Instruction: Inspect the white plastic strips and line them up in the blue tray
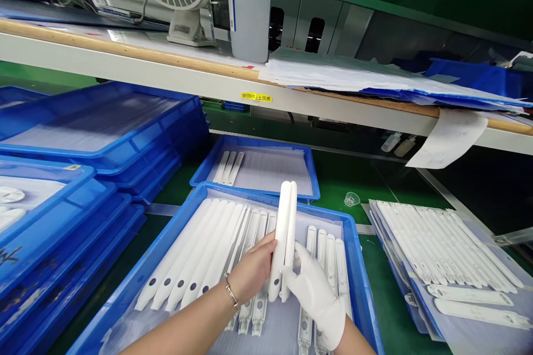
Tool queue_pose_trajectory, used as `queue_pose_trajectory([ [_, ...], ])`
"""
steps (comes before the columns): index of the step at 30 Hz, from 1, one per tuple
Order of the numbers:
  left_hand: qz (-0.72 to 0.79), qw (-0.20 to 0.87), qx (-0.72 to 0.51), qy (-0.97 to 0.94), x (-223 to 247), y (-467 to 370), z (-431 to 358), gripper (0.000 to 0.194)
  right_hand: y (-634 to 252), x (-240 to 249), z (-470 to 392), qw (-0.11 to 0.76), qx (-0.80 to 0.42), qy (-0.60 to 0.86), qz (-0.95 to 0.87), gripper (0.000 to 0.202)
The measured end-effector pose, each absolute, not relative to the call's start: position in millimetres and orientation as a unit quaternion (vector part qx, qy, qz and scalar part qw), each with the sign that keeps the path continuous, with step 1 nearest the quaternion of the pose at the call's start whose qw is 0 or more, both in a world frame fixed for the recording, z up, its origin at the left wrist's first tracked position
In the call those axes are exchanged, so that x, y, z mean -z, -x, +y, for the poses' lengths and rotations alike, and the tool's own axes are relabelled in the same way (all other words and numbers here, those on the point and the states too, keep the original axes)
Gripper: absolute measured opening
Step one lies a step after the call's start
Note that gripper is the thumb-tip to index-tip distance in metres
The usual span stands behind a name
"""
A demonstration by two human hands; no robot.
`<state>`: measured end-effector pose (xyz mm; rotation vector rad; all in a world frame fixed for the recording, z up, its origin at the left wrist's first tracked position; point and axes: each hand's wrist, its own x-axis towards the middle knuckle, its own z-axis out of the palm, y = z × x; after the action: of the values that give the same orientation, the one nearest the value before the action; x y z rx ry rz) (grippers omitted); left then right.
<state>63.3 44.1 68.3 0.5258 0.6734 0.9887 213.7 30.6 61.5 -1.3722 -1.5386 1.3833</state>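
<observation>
Two long white plastic strips with rounded ends (282, 233) stand nearly upright side by side between my hands, above a blue tray (362, 266). My left hand (256, 260), bare and with a bracelet at the wrist, is closed around the left side of the strips. On the right, my right hand (314, 288) wears a white glove and grips the right strip, its thumb at the lower part. Some of its fingers are hidden behind the strip. In the tray below, a row of similar white strips (195, 249) lies to the left, and several with their ribbed inner side up (331, 255) lie to the right.
Behind stands another blue tray (312, 169) with 3 strips. Stacked blue trays (125, 150) rise at the left. More white strips (441, 244) lie on a sheet-covered stack at the right. A shelf (187, 75) crosses above, holding a fan (183, 22) and papers (375, 80).
</observation>
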Motion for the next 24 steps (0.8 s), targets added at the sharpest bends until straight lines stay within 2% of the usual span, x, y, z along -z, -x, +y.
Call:
queue_pose_trajectory([
  [6,0.362,0.760,-0.471,-0.265,-64.6,-60.4,47.8,0.054,-217.0,-66.5,32.5,0.330,-0.501,0.529,-0.600,0.038],
  [10,0.386,0.737,-0.465,-0.302,-52.3,-58.1,50.7,0.066,-216.4,-68.2,32.5,0.317,-0.484,0.535,-0.615,0.041],
  [19,0.421,0.713,-0.469,-0.307,-52.6,-58.3,52.1,0.081,-215.3,-69.9,30.4,0.307,-0.514,0.514,-0.614,0.043],
  [24,0.423,0.704,-0.479,-0.309,-56.0,-59.2,50.8,0.083,-215.7,-66.6,32.0,0.320,-0.524,0.485,-0.623,0.042],
])
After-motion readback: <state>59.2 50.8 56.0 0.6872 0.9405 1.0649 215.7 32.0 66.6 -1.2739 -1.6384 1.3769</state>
